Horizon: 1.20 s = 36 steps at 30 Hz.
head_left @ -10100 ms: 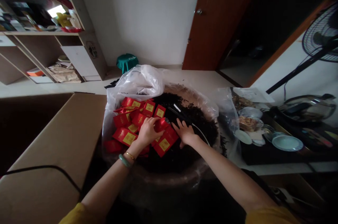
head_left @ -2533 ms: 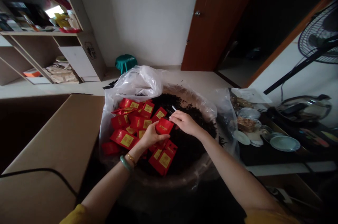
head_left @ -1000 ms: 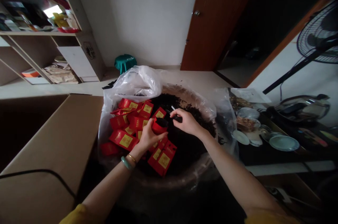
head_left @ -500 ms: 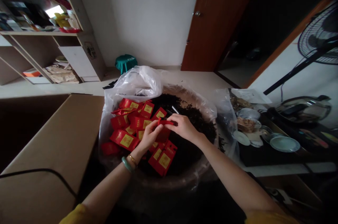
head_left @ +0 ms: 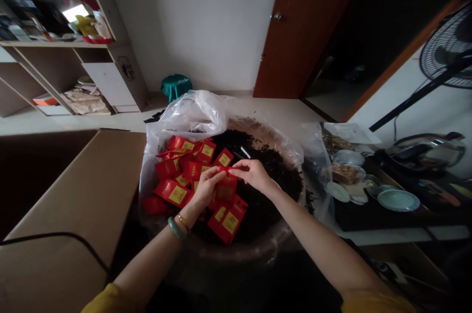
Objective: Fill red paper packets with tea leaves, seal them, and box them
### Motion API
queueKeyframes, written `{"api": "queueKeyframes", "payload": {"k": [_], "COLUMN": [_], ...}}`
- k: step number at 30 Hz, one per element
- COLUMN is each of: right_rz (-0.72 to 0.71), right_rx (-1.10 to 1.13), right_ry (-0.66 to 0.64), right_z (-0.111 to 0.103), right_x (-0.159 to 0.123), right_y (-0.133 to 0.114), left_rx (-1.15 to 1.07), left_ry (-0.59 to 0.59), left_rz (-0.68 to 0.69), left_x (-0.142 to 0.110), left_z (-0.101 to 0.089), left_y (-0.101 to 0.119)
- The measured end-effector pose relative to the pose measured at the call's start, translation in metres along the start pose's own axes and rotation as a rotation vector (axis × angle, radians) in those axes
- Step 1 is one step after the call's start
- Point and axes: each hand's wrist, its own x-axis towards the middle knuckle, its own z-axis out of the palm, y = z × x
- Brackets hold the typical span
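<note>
Between my two hands is a red packet [head_left: 226,189] with a gold panel, its top edge pinched from both sides. My left hand [head_left: 207,186], with a jade bangle and a gold bracelet at the wrist, closes on the top's left part. Thumb and fingers of my right hand [head_left: 253,175] press the top's right part. Several like red packets [head_left: 177,194] lie in a loose heap to the left. Beneath is a large round basket lined with clear plastic [head_left: 199,111], holding dark dried leaves, probably tea [head_left: 275,168]. A thin white-ended tool [head_left: 245,153] rests on the leaves beyond my right hand.
An open cardboard box [head_left: 81,180] stands at the left. On the right, a dark tea table [head_left: 383,219] carries dishes, a bowl [head_left: 398,200] and a glass kettle [head_left: 427,148]. A fan [head_left: 448,57] stands behind it. A green-covered bin [head_left: 176,87] sits by the wall.
The packet's top, spread and dark at the opening before, now looks pressed flat, and its gold front faces me. My fingertips have come closer together.
</note>
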Motion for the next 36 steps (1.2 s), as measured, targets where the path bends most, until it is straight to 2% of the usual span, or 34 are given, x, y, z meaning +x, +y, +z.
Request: {"api": "queueKeyframes", "payload": {"k": [5, 7, 9, 11, 12, 14, 16, 17, 20, 23, 27, 31, 33, 36], "right_rz": [-0.113, -0.160, -0.125, -0.065, -0.067, -0.146, -0.193, -0.168, -0.057, -0.005, 0.039, 0.026, -0.033, -0.134], "right_rx": [-0.103, -0.131, -0.153, -0.189, -0.229, -0.387, -0.645, -0.773, -1.030, -1.124, -1.101, -0.845, -0.611, -0.387], "right_ry": [0.039, 0.062, 0.021, 0.001, 0.032, 0.183, 0.311, 0.325, 0.222, 0.139, 0.161, 0.200, 0.089, -0.181], "right_z": [0.006, 0.008, 0.006, -0.001, -0.006, -0.019, -0.031, -0.035, -0.035, -0.025, -0.023, -0.044, -0.055, -0.057], "right_x": [-0.001, -0.002, 0.001, 0.006, 0.010, 0.018, 0.025, 0.027, 0.030, 0.031, 0.036, 0.040, 0.037, 0.022], "right_y": [0.006, 0.008, 0.011, 0.018, 0.023, 0.037, 0.052, 0.060, 0.077, 0.083, 0.081, 0.068, 0.055, 0.031], "left_rx": [0.149, 0.170, 0.160, 0.140, 0.129, 0.114, 0.106, 0.106, 0.113, 0.121, 0.128, 0.148, 0.157, 0.190], "left_ry": [-0.066, -0.118, -0.165, -0.155, -0.134, -0.088, -0.060, -0.053, -0.054, -0.055, -0.061, -0.051, -0.042, -0.061], "left_rz": [0.005, -0.047, -0.134, -0.188, -0.199, -0.199, -0.171, -0.153, -0.128, -0.141, -0.136, -0.087, -0.080, -0.072], "left_x": [-0.002, -0.004, -0.004, -0.004, -0.003, -0.001, 0.001, 0.002, 0.002, 0.000, 0.000, 0.005, 0.007, 0.008], "left_z": [0.002, 0.004, 0.005, 0.004, 0.004, 0.002, 0.001, 0.001, 0.001, 0.001, -0.001, -0.008, -0.010, -0.012], "left_y": [0.001, 0.000, -0.003, -0.006, -0.008, -0.009, -0.009, -0.009, -0.008, -0.007, -0.006, -0.005, -0.004, -0.002]}}
